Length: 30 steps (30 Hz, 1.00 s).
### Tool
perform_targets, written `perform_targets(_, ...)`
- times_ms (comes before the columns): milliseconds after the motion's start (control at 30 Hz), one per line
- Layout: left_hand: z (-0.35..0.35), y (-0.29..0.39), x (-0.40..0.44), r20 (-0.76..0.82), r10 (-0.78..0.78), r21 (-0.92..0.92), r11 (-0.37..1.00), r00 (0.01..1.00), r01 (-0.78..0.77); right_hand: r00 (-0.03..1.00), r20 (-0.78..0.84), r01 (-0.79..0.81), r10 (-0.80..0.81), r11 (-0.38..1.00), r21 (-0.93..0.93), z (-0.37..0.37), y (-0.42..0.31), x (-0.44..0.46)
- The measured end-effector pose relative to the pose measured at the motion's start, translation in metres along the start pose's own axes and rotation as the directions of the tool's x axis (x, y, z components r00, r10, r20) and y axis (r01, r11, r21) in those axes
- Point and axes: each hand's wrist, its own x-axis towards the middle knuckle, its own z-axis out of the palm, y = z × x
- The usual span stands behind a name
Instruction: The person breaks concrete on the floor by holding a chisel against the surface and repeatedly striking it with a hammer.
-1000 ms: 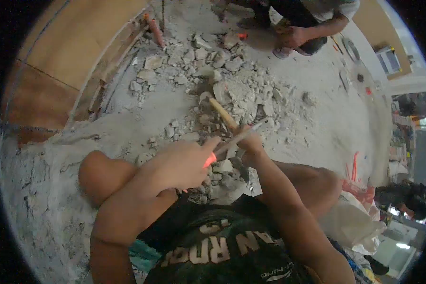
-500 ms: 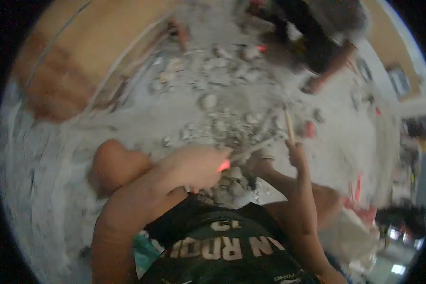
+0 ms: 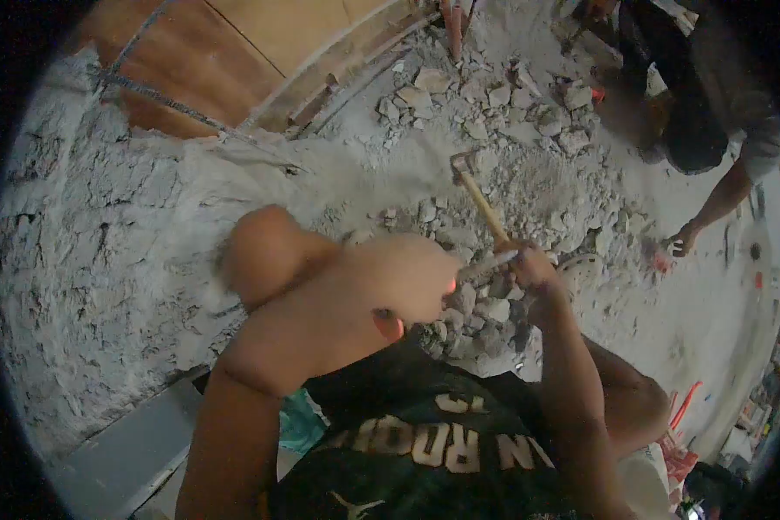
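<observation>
My left hand [image 3: 407, 276] is closed around an orange-red handle [image 3: 390, 325] with a metal shaft [image 3: 485, 265] reaching right toward my other hand. My right hand [image 3: 531, 270] grips the wooden handle of a hammer [image 3: 484, 206], whose head lies up and to the left over the dusty floor. The shaft's far end overlaps my right hand in view; whether they touch I cannot tell. Below and between both hands lie broken grey chunks [image 3: 492, 309].
More rubble [image 3: 572, 208] spreads beyond the hammer. At the upper right a co-worker [image 3: 693, 95] crouches, one hand reaching to the floor. A rough grey wall [image 3: 104, 260] stands at the left, with brown panels [image 3: 208, 69] above. A red pipe [image 3: 456, 30] stands at the top.
The view has turned toward the left wall. My right hand swung the hammer out to the right, then back near the metal shaft. The co-worker's arm now reaches lower, toward the floor.
</observation>
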Motion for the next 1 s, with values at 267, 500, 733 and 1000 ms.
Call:
perform_targets(267, -0.018, -0.042, 0.013, -0.026, -0.251, -0.387, 0.895, 0.968, 0.222, 0.996, 0.060, -0.085, 0.068, 0.929, 0.361, 0.035, 0.071, 0.082)
perform_targets(500, 0.040, -0.194, 0.122, -0.509, 0.207, 0.446, 0.894, 0.836, 0.050, 0.913, -0.015, -0.315, 0.408, 0.728, 0.609, 0.075, 0.035, 0.078)
perform_targets(733, 0.042, -0.287, 0.211, -0.378, -0.798, -0.675, 0.584, 0.469, 0.451, 0.926, -0.048, -0.295, 0.373, 0.800, 0.522, 0.029, 0.025, 0.079)
perform_targets(1000, 0.125, -0.233, 0.212, -0.462, -0.619, -0.625, 0.735, 0.635, 0.263, 0.986, 0.031, -0.166, 0.164, 0.982, 0.088, 0.008, 0.032, 0.091)
